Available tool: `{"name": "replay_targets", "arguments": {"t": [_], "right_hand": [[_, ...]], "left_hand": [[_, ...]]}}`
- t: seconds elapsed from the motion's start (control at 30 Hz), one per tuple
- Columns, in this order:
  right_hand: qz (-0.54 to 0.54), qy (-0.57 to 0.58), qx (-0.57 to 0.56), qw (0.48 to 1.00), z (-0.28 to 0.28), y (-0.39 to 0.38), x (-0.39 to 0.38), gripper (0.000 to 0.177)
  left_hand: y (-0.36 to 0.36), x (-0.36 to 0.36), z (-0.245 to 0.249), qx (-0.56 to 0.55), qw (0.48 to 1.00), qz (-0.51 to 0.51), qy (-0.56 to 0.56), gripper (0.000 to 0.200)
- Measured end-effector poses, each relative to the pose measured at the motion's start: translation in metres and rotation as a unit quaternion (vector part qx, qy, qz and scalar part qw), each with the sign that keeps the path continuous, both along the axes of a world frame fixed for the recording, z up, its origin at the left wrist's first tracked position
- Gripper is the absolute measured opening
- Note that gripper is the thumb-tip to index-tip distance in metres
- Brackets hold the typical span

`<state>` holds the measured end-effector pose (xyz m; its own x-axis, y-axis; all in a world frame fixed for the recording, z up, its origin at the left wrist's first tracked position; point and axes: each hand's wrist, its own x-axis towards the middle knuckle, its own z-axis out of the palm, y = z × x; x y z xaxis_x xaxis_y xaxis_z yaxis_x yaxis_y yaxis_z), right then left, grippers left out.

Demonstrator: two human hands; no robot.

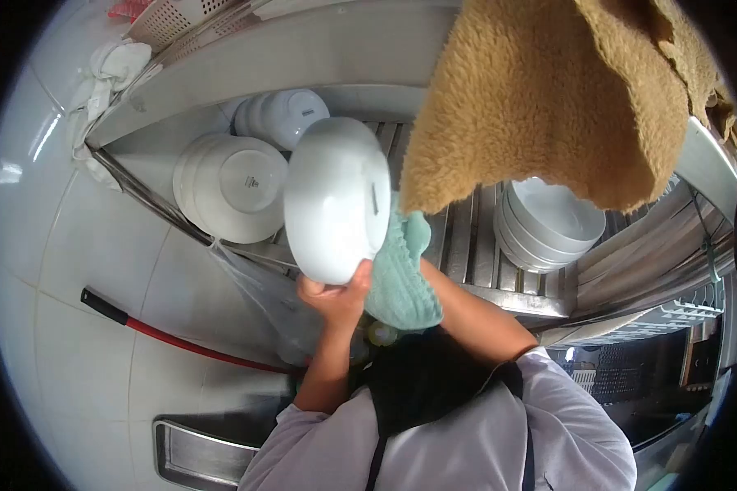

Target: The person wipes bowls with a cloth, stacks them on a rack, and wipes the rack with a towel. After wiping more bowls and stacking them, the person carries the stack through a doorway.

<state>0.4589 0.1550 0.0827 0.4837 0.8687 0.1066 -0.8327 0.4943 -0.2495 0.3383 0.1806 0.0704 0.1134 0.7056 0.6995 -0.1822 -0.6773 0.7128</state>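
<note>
A shaggy brown towel (549,98) hangs over the top of the scene, covering part of the ribbed steel bench (467,237) behind it. The bench carries 3 stacks of white crockery: upturned dishes (229,188) on the left, a smaller pile (282,114) behind them, and nested bowls (549,225) on the right, half under the towel. White tiles (74,245) fill the left side, crossed by a red hose (180,344) (or a handle, hard to tell).

In the middle, above the bench, the white bowl (336,196) is held tilted with its underside showing. The left hand (336,290) grips its lower rim, fingers curled tightly round the edge. A teal cloth (397,278) is pressed against the bowl's right side. The right forearm (467,315) runs into it, but the right hand is buried in the folds, so I cannot tell how its fingers are set.

My guess is the wiping is well along: much crockery is already stacked, this 1 bowl is in hand, and nothing unwiped is in view.
</note>
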Motion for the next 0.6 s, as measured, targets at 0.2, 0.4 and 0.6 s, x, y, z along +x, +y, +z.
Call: {"name": "replay_targets", "arguments": {"t": [0.2, 0.4, 0.6], "right_hand": [[-0.072, -0.025, 0.037, 0.996, -0.013, -0.030, 0.049, 0.045], [-0.013, -0.046, 0.098, 0.994, -0.010, -0.068, 0.056, 0.060], [-0.181, -0.639, -0.047, 0.746, 0.046, -0.099, 0.042, 0.067]], "left_hand": [[-0.018, -0.020, 0.005, -0.252, 0.943, -0.217, 0.008, 0.064], [-0.009, -0.081, 0.024, -0.551, 0.577, -0.576, -0.178, 0.094], [-0.007, -0.101, 0.035, -0.653, 0.691, -0.298, -0.082, 0.038]]}}
